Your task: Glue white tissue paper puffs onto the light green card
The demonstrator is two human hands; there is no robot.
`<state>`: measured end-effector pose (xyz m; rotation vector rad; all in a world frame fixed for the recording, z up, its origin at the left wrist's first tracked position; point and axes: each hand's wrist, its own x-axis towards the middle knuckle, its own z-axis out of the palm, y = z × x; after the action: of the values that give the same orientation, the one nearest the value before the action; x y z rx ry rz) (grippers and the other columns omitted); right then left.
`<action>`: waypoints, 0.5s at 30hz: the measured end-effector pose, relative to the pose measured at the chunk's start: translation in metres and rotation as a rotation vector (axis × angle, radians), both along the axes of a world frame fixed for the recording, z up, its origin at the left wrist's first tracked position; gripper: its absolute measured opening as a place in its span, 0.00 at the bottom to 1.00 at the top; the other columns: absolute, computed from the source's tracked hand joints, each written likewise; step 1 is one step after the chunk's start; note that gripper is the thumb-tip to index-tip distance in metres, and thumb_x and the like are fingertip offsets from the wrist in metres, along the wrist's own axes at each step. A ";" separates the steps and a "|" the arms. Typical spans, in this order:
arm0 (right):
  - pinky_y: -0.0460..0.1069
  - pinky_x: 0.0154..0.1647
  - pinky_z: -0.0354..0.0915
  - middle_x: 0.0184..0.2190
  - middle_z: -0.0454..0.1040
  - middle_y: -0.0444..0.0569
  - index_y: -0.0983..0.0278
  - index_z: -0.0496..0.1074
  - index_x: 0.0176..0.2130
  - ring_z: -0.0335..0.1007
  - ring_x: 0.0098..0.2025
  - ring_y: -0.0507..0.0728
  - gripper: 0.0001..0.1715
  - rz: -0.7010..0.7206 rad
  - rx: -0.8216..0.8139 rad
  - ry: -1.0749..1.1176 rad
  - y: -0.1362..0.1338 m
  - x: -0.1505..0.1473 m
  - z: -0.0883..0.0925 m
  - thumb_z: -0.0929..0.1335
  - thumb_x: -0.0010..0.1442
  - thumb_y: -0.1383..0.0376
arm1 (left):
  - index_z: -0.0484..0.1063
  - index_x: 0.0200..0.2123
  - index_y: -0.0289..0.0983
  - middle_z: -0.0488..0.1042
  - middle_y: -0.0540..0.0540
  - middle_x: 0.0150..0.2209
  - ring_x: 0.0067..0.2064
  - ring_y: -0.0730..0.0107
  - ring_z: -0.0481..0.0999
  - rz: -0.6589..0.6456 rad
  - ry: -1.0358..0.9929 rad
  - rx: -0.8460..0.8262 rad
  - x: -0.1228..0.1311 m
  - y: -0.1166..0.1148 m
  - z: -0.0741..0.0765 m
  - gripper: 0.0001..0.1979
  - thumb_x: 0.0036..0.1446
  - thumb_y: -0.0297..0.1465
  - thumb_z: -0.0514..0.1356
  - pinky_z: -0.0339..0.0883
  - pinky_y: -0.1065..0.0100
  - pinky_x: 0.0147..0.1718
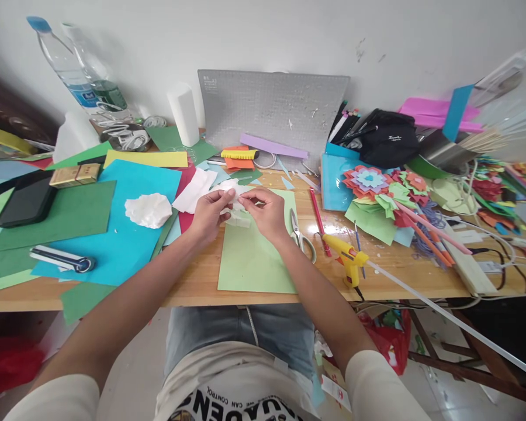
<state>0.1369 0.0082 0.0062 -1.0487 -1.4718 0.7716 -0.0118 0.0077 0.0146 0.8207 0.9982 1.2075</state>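
Tissue (233,188), white and crumpled, sits between the two hands, above the table and just over the far left corner of a pale green sheet (256,263). Left hand (211,215) has its thumb and forefinger pressed together on the tissue, the other fingers curled under; right hand (265,215) pinches it from the other side, thumb against forefinger, the two sets of fingertips near each other. How much of the tissue each one grips is partly hidden by the fingers. Just left of the left hand lies a white sheet (193,193), and farther left a white wad (149,210) rests on a blue sheet (131,181). Scissors (295,225) lie beside the right forearm, partly over the right edge of the pale green sheet. Beyond them are a red stick (319,221) and a yellow glue gun (347,255). Behind the hands, a yellow comb (239,154) lies on orange paper near a purple strip (274,145), with a grey mat (272,111) leaning on the wall. Paper flowers (370,180) stand out at right, in front of a black pouch (390,138).
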 end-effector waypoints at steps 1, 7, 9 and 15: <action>0.48 0.35 0.70 0.31 0.76 0.46 0.61 0.78 0.30 0.71 0.31 0.52 0.07 -0.007 0.013 0.001 0.000 0.000 0.000 0.72 0.56 0.60 | 0.72 0.26 0.35 0.68 0.52 0.27 0.29 0.79 0.67 0.002 -0.013 -0.017 0.000 0.000 0.000 0.21 0.40 0.44 0.74 0.58 0.79 0.22; 0.47 0.31 0.69 0.35 0.74 0.46 0.61 0.77 0.31 0.70 0.31 0.51 0.09 0.058 0.009 0.074 -0.002 0.002 0.004 0.73 0.55 0.57 | 0.73 0.27 0.35 0.67 0.51 0.26 0.28 0.79 0.68 0.088 -0.058 -0.047 -0.006 0.007 -0.003 0.20 0.40 0.43 0.75 0.58 0.80 0.20; 0.47 0.30 0.69 0.35 0.74 0.46 0.61 0.76 0.30 0.69 0.29 0.50 0.11 0.086 -0.026 0.121 -0.001 0.003 0.005 0.73 0.54 0.55 | 0.73 0.27 0.36 0.67 0.52 0.26 0.27 0.80 0.67 0.136 -0.082 -0.053 -0.009 0.011 -0.003 0.20 0.39 0.42 0.75 0.57 0.80 0.19; 0.47 0.27 0.64 0.24 0.72 0.42 0.62 0.75 0.30 0.64 0.23 0.50 0.11 0.017 -0.230 0.033 0.011 0.001 -0.007 0.72 0.53 0.56 | 0.74 0.25 0.36 0.66 0.51 0.25 0.26 0.79 0.64 0.256 -0.070 0.015 -0.012 0.017 -0.001 0.18 0.40 0.43 0.74 0.55 0.79 0.18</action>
<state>0.1378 0.0195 -0.0010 -1.1909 -1.3877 0.9835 -0.0239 0.0243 0.0137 0.6708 1.0604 1.4536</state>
